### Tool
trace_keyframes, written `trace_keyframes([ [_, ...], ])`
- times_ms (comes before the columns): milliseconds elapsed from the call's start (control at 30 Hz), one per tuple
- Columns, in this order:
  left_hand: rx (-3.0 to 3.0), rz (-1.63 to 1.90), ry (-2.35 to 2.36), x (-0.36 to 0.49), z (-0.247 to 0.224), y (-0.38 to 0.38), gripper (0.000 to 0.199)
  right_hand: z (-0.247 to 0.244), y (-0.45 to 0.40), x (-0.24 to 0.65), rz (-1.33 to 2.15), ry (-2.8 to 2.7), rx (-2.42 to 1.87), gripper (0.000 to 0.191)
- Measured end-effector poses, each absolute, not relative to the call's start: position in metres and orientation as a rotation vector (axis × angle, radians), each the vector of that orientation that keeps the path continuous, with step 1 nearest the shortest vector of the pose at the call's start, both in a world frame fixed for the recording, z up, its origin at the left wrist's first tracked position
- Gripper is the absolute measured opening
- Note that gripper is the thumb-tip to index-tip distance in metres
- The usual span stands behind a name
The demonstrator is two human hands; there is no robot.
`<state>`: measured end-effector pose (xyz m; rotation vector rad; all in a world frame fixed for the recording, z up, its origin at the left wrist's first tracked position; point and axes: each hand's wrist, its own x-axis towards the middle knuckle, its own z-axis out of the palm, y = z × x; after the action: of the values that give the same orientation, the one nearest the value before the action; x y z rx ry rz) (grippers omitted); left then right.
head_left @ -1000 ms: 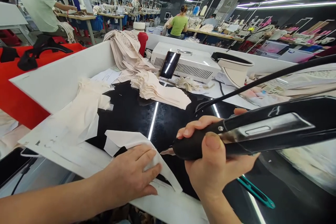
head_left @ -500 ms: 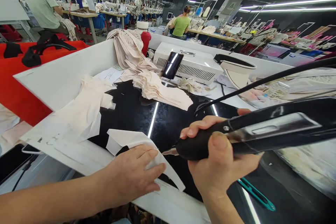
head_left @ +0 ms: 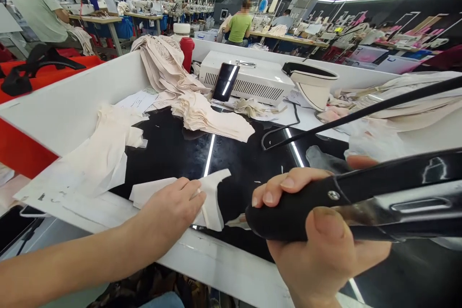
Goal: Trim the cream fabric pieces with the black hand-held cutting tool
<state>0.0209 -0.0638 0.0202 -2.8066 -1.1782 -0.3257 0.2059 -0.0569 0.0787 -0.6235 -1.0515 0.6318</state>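
My left hand (head_left: 180, 207) pinches a white fabric piece (head_left: 212, 202) near its middle. One end of the piece rises a little off the glossy black work surface (head_left: 238, 163), and the other end lies to the left. My right hand (head_left: 325, 245) is wrapped around a black corded hand tool (head_left: 285, 216) with a silver strip along its body. Its slim metal tip (head_left: 238, 222) points left, just beside the fabric's right edge; I cannot tell whether they touch. Ahead lies a stack of cream fabric pieces (head_left: 216, 118), and more pale pieces (head_left: 101, 149) lie at the left.
A black cable (head_left: 361, 115) crosses the right side. Behind stand a phone (head_left: 225, 82), a white vented box (head_left: 249, 77), a red bottle (head_left: 186, 53) and a cream container (head_left: 312, 84). White panels (head_left: 90, 74) edge the table. Other people sit at sewing machines beyond.
My left hand has gone from lying flat on the fabric to pinching it; the piece has been turned and partly lifted. My right hand and the tool have moved slightly right and down. The view has shifted.
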Motion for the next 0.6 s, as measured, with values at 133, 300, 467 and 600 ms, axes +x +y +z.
trace_keyframes([
  [133,-2.715,-0.288,-1.188,0.027,0.023,-0.067,0.017,0.074,-0.059,0.210,0.661,-1.061,-0.593,0.045],
  [300,-2.689,-0.164,-1.167,0.025,0.027,-0.068,0.013,0.068,-0.058,0.210,0.671,-1.067,-0.545,0.045],
  [467,-2.641,-0.179,-1.165,0.024,0.030,-0.070,0.011,0.064,-0.058,0.207,0.678,-1.072,-0.527,0.046],
  [600,-2.608,-0.290,-1.102,0.028,0.036,-0.072,0.017,0.064,-0.057,0.207,0.688,-1.059,-0.528,0.045],
])
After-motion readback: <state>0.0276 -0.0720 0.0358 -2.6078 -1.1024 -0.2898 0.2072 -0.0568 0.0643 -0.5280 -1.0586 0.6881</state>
